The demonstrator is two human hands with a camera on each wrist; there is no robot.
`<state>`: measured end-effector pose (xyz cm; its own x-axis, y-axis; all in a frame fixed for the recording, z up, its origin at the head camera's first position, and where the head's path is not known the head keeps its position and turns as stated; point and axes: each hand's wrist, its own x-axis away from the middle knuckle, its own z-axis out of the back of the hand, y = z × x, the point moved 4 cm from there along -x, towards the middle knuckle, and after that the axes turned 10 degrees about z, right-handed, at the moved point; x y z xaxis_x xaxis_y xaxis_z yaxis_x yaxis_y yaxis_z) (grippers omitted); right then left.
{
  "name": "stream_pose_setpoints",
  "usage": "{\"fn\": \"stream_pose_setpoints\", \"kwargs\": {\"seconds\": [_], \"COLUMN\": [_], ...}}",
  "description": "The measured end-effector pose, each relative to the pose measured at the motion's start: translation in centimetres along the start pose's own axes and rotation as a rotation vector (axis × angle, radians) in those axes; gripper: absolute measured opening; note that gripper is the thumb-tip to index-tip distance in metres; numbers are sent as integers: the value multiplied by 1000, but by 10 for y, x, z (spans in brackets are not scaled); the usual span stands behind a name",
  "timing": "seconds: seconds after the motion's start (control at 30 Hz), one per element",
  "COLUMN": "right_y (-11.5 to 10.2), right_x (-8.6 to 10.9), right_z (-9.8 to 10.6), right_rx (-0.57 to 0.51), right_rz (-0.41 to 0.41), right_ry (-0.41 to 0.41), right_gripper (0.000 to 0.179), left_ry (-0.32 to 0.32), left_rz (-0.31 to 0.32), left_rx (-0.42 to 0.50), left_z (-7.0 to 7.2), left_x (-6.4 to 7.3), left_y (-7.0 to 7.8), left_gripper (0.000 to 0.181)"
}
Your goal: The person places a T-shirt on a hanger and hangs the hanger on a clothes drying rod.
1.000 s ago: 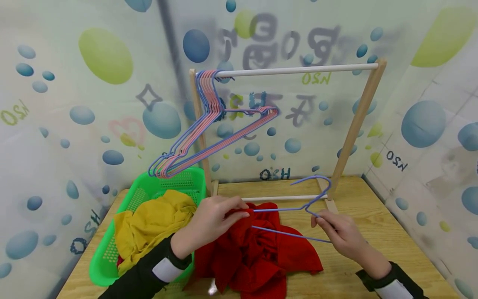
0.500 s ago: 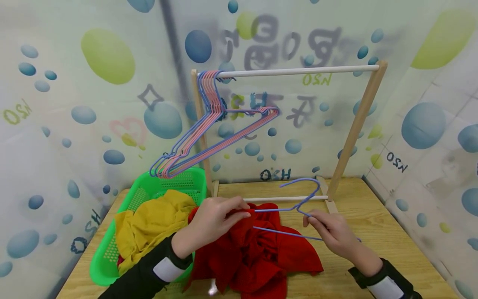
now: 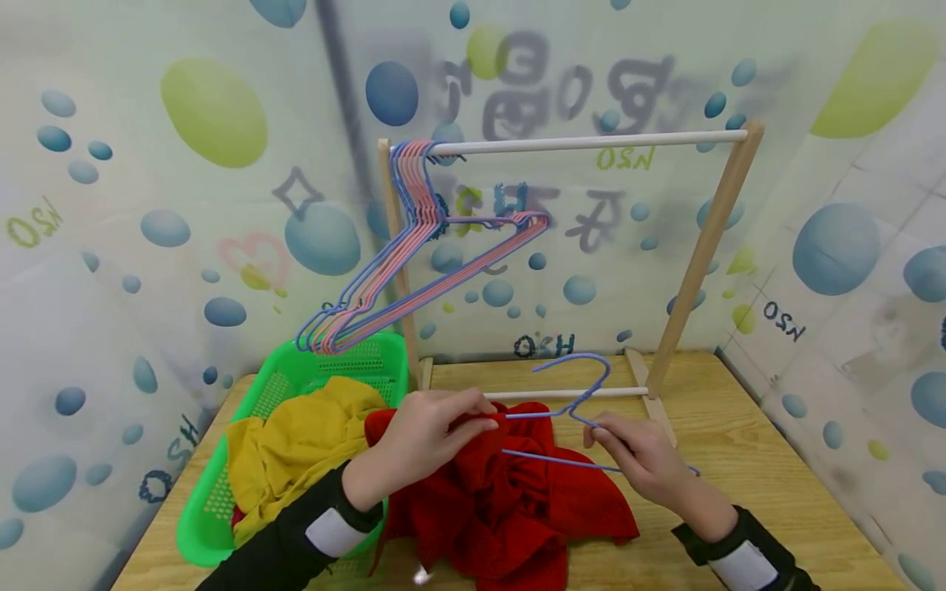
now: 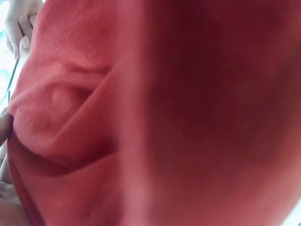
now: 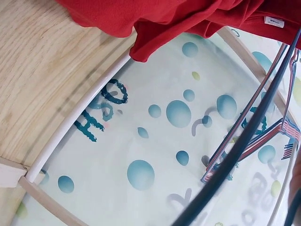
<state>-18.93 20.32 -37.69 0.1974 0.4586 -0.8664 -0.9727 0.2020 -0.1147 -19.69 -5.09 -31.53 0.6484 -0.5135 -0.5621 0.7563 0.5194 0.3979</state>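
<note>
A crumpled red garment [image 3: 517, 509] lies on the table in front of me. My left hand [image 3: 421, 439] pinches its upper edge between thumb and fingers. A blue wire hanger [image 3: 562, 460] is held sideways by my right hand [image 3: 646, 460], which pinches it just below the hook. The hanger's left end is hidden inside the red cloth by my left fingertips. Red fabric [image 4: 70, 113] fills most of the left wrist view. In the right wrist view the hanger's wire [image 5: 249, 127] crosses close to the camera, and a white label [image 5: 274, 21] shows on the garment.
A green basket [image 3: 194, 529] with a yellow garment [image 3: 306, 443] stands at left. Behind is a wooden rack with a white rail [image 3: 591, 141], and several pink and blue hangers [image 3: 421, 193] hang at its left end. The wooden table [image 3: 746, 435] extends to the right.
My right hand has moved left with the blue hanger, so its hook is nearer my left hand and more of it is inside the red garment. My left hand stays in place.
</note>
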Motion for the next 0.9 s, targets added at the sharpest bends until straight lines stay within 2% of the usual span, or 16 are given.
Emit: {"fn": "stream_pose_setpoints", "kwargs": {"seconds": [0.2, 0.57, 0.9], "right_y": [2, 0, -3], "right_x": [0, -4, -8], "right_z": [-4, -8, -9], "right_rx": [-12, -14, -33], "right_rz": [16, -9, -41], "right_ry": [-1, -27, -90], "right_gripper": [23, 20, 16], "left_ry": [6, 12, 19], "left_rz": [-16, -12, -28], "left_rx": [1, 14, 8], "left_z": [-2, -5, -7], "left_x": [0, -1, -2], "left_y": [-1, 1, 4], "left_gripper": [5, 5, 4]}}
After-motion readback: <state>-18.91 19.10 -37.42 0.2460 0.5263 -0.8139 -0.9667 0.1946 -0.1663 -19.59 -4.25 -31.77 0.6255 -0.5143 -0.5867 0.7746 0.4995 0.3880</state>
